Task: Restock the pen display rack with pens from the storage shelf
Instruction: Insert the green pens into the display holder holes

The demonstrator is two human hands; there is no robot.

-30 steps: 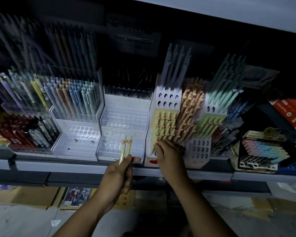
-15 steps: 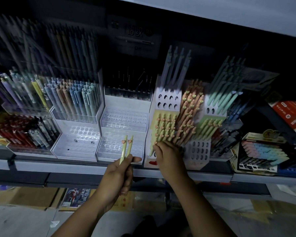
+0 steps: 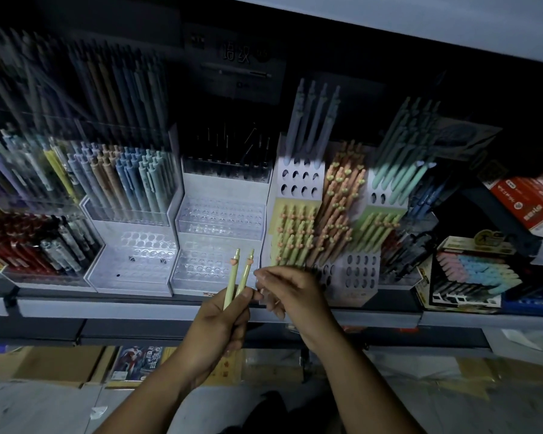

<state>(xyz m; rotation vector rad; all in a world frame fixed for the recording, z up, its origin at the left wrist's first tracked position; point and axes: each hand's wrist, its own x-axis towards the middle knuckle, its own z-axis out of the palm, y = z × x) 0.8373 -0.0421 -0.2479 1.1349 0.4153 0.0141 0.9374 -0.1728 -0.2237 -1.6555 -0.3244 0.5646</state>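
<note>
The person's left hand (image 3: 215,324) pinches two pale green pens (image 3: 239,278) upright between thumb and curled fingers, heart-topped ends up; the right hand (image 3: 290,292) sits just beside the right-hand pen, fingertips (image 3: 259,274) loosely bunched, touching it or not I cannot tell. Step in hand, by my reading: transferring one pen. Next move calls for seating it in a free hole of the pen display rack (image 3: 298,189) just beyond the right fingers.

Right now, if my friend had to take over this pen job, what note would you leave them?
Left hand: holding two green pens upright.
Right hand: beside the pens, fingers pinched near them; whether it grips anything is unclear.
Rack: the green pen section looks nearly full; the purple tier and bottom tier show empty holes.
Left to do: slot in the two held pens.
</note>
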